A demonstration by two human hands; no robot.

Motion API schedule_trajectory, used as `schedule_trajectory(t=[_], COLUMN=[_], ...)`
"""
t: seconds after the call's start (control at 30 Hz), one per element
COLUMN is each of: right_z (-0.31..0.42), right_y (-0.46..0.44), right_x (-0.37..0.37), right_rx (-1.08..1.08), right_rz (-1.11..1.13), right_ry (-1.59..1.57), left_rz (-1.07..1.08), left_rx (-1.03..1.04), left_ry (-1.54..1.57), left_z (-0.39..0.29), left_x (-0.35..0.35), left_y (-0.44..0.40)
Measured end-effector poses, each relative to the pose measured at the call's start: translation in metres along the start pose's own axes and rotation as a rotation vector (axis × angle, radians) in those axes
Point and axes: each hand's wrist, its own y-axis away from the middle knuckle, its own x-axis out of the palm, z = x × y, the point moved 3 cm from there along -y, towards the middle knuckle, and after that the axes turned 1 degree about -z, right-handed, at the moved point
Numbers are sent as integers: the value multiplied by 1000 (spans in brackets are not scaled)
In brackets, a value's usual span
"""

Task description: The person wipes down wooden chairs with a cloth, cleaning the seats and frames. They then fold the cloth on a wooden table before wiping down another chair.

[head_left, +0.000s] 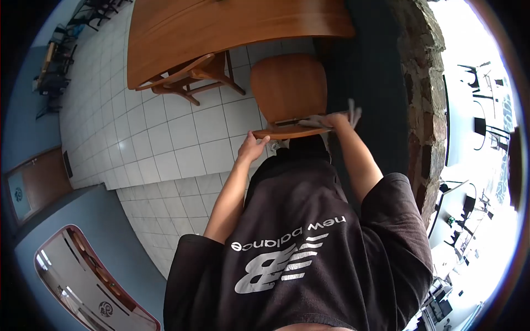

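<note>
A wooden chair (pixel 289 85) stands right in front of me, its seat facing up and its backrest (pixel 290 132) nearest my body. My left hand (pixel 254 147) grips the left end of that backrest, the thumb on the near side. At the backrest's right end is my right hand (pixel 335 120), closed on a light grey cloth (pixel 314 121). Part of the cloth lies along the backrest, and a loose end sticks out past my fingers, blurred. The far side of the backrest is partly hidden by the cloth.
A large wooden table (pixel 237 22) spans the area ahead, with a second wooden chair (pixel 193 77) tucked at its left. White floor tiles (pixel 182 132) lie to the left, with a step edge. A rough brick wall edge (pixel 428 110) runs along my right beside a window.
</note>
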Motion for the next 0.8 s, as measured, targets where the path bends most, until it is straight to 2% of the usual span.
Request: schedule_trajectory(t=[0.07, 0.17, 0.23, 0.3, 0.33, 0.4, 0.43, 0.47, 0.5, 0.53, 0.6, 0.67, 0.73, 0.8], right_z=[-37, -32, 8, 70, 97, 143, 145, 150, 151, 142, 97, 46, -8, -40], right_y=[10, 14, 17, 64, 60, 63, 66, 75, 83, 91, 93, 58, 22, 42], right_x=[-10, 0, 9, -4, 6, 25, 37, 42, 41, 33, 15, 19, 16, 1], right_rx=[320, 219, 128, -92, -161, -434, -434, -632, -828, -824, -480, -264, -38, 124], right_rz=[-190, -263, -207, -129, -142, -266, -263, -455, -649, -652, -385, -470, -522, -611], right_ry=[123, 127, 78, -78, -6, -148, -151, -233, -304, -304, -205, -192, -109, -37], left_rz=[31, 46, 48, 43, 37, 34, 59, 87, 91, 73, 54, 25, 33, 42], left_rx=[23, 36, 31, 23, 26, 28, 155, 289, 292, 232, 175, 3, 3, -3], left_ry=[-10, -36, -21, -10, 0, 7, 82, 149, 148, 158, 172, 153, 150, 145], left_z=[12, 5, 4, 5, 6, 15, 25, 29, 27, 26, 17, 14, 14, 16], left_x=[11, 6, 6, 8, 9, 16, 26, 29, 30, 28, 23, 22, 23, 23], left_y=[-13, -9, -6, -7, -6, -15, -27, -32, -28, -23, -17, -7, -6, -7])
